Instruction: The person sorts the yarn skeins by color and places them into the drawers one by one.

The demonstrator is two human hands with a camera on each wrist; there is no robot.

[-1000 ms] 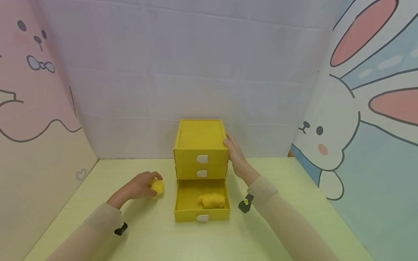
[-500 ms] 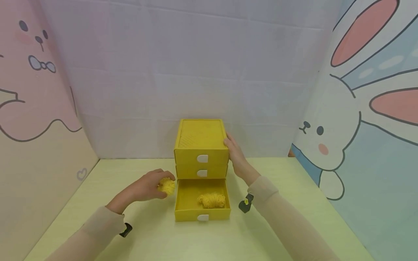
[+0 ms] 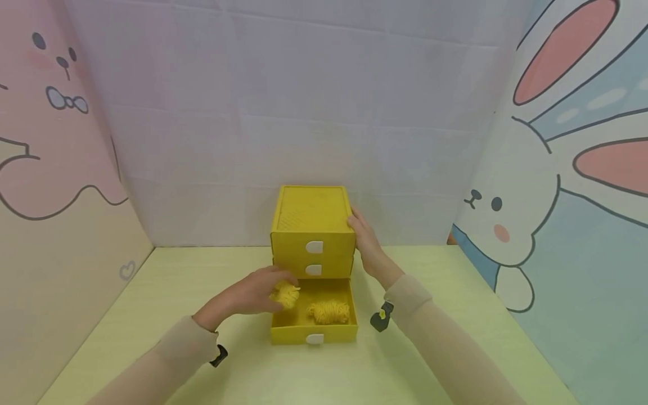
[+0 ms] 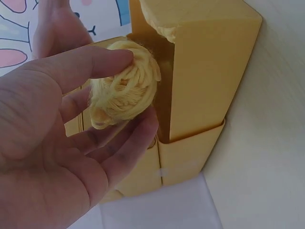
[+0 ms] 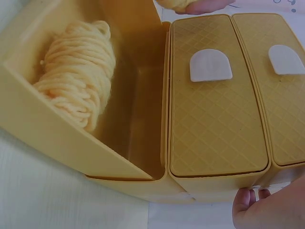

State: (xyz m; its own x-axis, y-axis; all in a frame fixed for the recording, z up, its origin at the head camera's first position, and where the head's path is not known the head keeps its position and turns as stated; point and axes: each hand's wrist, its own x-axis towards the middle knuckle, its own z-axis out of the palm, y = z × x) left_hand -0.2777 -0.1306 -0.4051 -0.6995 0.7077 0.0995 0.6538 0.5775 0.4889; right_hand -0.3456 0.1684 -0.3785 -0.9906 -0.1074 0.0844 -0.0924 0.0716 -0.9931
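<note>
My left hand (image 3: 258,292) grips a ball of yellow yarn (image 4: 126,83) between thumb and fingers, over the left side of the pulled-out bottom drawer (image 3: 314,334). Inside that drawer, on its right, lies a second bundle of yellow yarn (image 3: 329,312), wound lengthwise. The drawer belongs to a yellow drawer box (image 3: 313,208) whose upper two drawers are closed, each with a white tab. Against the box's right side rests my right hand (image 3: 368,244), its thumb near the top edge. In the right wrist view only part of the right hand (image 5: 271,205) shows, beside the box.
The box stands on a pale yellow-green table (image 3: 202,259) near a white cloth backdrop (image 3: 314,101). Side panels with cartoon animals flank the table, a rabbit panel (image 3: 516,214) on the right.
My left hand has moved right with the ball of yarn, from the table beside the box to over the open drawer. The right hand has stayed against the box.
</note>
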